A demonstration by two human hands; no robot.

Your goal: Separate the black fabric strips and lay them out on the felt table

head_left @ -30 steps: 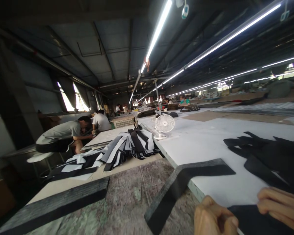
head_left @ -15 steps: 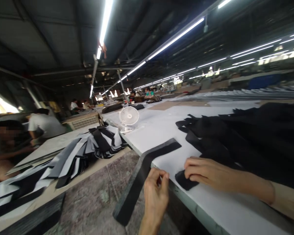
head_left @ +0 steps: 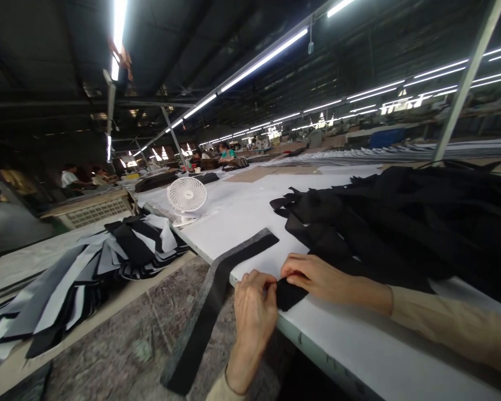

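Observation:
A small piece of black fabric [head_left: 290, 295] lies at the edge of the white-topped table [head_left: 401, 345]. My left hand [head_left: 254, 306] is closed in a pinch at the left corner of this piece. From the right, my right hand [head_left: 319, 277] pinches its upper edge, the fingertips of both hands close together. Beside my left hand, a neat stack of black fabric strips [head_left: 219, 275] bends over the table edge and hangs down. A large loose heap of black fabric pieces [head_left: 392, 223] spreads behind my right hand.
A white clip fan [head_left: 187, 195] stands on the table's left edge. Left of it, fanned black, grey and white strips [head_left: 87, 262] lie on a lower surface. A metal post [head_left: 467, 83] rises behind the heap. Other people sit farther off.
My left hand has come up to the small black piece and now meets my right hand there. The view has swung right, so everything sits farther left.

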